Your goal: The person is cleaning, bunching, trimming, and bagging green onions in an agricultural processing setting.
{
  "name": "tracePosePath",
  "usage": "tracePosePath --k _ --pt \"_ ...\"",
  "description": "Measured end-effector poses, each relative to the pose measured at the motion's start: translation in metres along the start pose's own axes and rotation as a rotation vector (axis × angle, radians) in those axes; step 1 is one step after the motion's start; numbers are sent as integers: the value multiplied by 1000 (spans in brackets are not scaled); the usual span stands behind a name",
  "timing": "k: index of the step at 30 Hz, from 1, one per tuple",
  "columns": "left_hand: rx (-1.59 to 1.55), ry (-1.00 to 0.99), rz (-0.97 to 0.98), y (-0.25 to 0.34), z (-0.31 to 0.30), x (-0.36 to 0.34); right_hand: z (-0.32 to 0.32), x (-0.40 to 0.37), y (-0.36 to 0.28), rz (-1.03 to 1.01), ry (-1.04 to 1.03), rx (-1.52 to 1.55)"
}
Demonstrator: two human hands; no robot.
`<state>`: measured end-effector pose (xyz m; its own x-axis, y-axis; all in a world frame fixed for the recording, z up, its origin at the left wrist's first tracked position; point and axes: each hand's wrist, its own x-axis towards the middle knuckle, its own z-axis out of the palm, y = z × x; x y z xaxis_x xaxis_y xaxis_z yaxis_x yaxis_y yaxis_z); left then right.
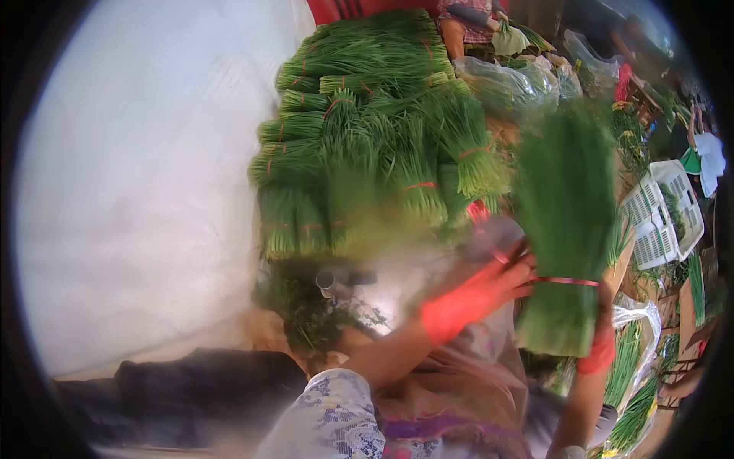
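A large bundle of green chives stands upright in front of me, blurred by motion, with a thin red band round its lower part. My left hand, in a red glove, has its fingers closed at the left end of that band, against the bundle's side. From the right, my right hand, also red-gloved, grips the lower stalks; its fingers are mostly hidden behind the bundle.
Many tied chive bundles lie stacked ahead. A pale sheet covers the left side. Right are a white plastic crate, clear plastic bags and loose chives. Another person's hands hold greens at the top.
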<state>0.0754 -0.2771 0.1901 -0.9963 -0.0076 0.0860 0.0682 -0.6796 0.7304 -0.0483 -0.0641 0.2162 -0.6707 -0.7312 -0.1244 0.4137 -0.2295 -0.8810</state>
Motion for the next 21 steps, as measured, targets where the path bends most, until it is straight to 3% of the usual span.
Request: tracePosePath --k 3,6,7,9,13,14,16,17,20,21 --pt "-319 264 -72 25 -24 -29 102 46 -18 -28 -344 -719" --pt "-296 301 149 14 -117 -60 145 78 16 -110 -536 -931" --pt "-537 339 187 12 -148 -80 150 82 29 -81 -544 -922" --pt "-590 518 263 32 -184 -120 152 83 53 -29 -555 -904" --pt "51 961 338 122 -215 -162 118 83 60 -11 -454 -953" --pt "104 1008 347 142 -216 -161 110 82 49 89 -428 -1026" --pt "144 1034 209 170 -239 -164 87 73 43 202 -261 -720" --pt "163 1052 138 176 -250 -163 78 70 41 259 -180 -566" --pt "575 1124 88 148 -317 -149 66 67 29 175 1 -675" --pt "632 1184 -13 130 -346 -150 65 64 26 180 45 -651"
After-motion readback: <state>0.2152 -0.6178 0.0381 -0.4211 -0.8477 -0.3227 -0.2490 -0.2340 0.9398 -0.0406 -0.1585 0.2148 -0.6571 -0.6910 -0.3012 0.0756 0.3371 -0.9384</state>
